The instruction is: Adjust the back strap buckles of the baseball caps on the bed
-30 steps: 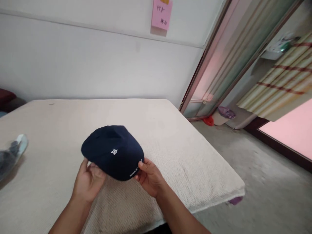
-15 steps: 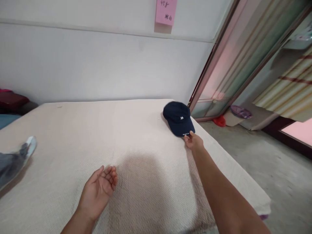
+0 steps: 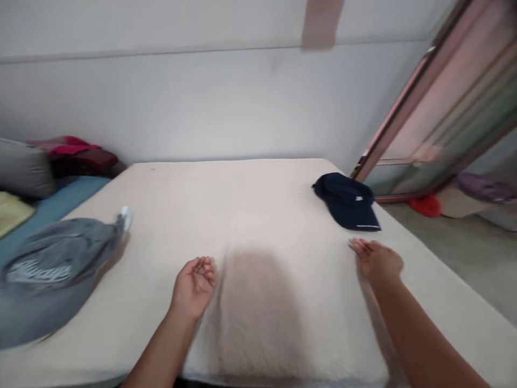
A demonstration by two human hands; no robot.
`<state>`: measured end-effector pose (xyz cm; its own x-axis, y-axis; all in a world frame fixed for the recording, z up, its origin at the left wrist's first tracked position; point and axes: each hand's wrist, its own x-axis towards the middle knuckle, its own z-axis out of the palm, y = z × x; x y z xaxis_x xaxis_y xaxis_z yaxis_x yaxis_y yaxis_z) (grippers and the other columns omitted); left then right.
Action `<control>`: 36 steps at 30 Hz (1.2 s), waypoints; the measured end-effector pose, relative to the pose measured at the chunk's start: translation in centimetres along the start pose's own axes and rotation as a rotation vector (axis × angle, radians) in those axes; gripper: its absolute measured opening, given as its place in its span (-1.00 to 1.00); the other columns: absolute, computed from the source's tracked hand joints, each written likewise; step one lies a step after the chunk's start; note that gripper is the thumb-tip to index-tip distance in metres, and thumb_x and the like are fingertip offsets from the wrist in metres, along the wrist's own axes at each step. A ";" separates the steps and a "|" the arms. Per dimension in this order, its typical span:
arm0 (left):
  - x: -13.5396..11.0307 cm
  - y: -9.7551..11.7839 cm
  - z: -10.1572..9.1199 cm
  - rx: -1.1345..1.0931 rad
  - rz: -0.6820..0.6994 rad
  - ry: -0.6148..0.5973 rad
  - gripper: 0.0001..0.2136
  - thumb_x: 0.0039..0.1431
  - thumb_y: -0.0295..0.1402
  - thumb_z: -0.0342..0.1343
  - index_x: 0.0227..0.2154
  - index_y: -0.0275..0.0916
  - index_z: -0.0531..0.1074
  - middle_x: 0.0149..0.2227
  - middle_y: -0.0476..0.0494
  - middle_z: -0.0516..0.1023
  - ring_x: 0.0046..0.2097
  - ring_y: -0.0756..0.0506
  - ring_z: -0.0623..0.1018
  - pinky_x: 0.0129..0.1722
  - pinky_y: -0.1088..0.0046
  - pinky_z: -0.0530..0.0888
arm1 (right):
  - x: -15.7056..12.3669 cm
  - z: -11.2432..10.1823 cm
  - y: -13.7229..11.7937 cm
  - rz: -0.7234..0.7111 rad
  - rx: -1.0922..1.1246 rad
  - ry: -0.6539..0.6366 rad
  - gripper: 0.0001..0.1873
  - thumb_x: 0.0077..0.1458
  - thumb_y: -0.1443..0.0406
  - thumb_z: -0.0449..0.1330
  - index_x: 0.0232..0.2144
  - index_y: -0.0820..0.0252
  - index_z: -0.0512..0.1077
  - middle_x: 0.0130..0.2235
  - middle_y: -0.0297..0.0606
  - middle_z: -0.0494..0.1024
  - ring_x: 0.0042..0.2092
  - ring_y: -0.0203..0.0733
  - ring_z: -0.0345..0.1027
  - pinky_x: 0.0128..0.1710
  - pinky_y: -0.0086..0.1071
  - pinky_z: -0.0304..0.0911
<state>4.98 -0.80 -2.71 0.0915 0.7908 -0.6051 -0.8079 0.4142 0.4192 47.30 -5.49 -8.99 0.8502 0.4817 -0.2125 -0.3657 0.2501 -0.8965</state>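
Observation:
A navy cap (image 3: 348, 201) with small white lettering lies on the cream mattress (image 3: 258, 226) near its far right edge. My right hand (image 3: 376, 260) hovers a little in front of the cap, empty, fingers stretched out and apart from it. My left hand (image 3: 194, 285) floats over the middle of the mattress with loosely curled fingers and nothing in it. A grey garment in a clear bag (image 3: 52, 269) lies at the mattress's left side, well left of my left hand. The picture is smeared by motion.
Folded cloths, red (image 3: 75, 153), grey (image 3: 22, 167) and yellow (image 3: 12, 210), are piled on a blue surface at far left. A sliding glass door (image 3: 444, 108) and bare concrete floor (image 3: 464, 258) lie to the right. A pink note (image 3: 321, 21) hangs on the white wall.
My right hand carried the cap from in front of me to the mattress's far right, let it go and drew back. My left hand released it earlier. The view swung left.

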 end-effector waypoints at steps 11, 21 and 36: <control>0.0 13.0 -7.6 -0.265 0.398 0.277 -0.82 0.07 -0.63 -0.14 -0.55 -0.29 0.24 -0.59 0.01 0.33 -0.62 0.11 0.35 -0.65 0.68 0.34 | -17.4 7.8 7.0 0.216 -0.143 -0.192 -0.80 -0.24 0.47 0.26 -0.44 0.25 0.41 -0.47 -0.25 0.50 -0.45 -0.29 0.41 -0.45 -0.46 0.38; -1.3 17.5 -14.4 -0.276 0.575 0.493 -0.80 0.15 -0.58 -0.13 -0.54 -0.30 0.26 -0.54 -0.02 0.38 -0.54 0.09 0.42 -0.55 0.64 0.43 | -23.7 12.8 10.6 0.289 -0.285 -0.473 -0.79 -0.22 0.37 0.26 -0.40 0.23 0.43 -0.47 -0.30 0.51 -0.48 -0.38 0.31 -0.57 -0.56 0.15; -5.4 18.3 -18.5 -0.017 0.867 0.607 -0.86 0.04 -0.60 -0.01 -0.48 -0.23 0.24 -0.54 0.05 0.37 -0.56 0.04 0.41 -0.59 0.59 0.36 | -25.3 13.4 9.7 0.274 -0.457 -0.613 -0.86 -0.22 0.33 0.21 -0.46 0.21 0.45 -0.50 -0.27 0.53 -0.48 -0.27 0.34 -0.49 -0.41 0.24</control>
<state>-21.07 -5.85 -4.31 -0.8230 0.4535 -0.3422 -0.4658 -0.1939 0.8634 17.18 -3.98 -7.13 0.3455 0.8837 -0.3157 -0.2276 -0.2474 -0.9418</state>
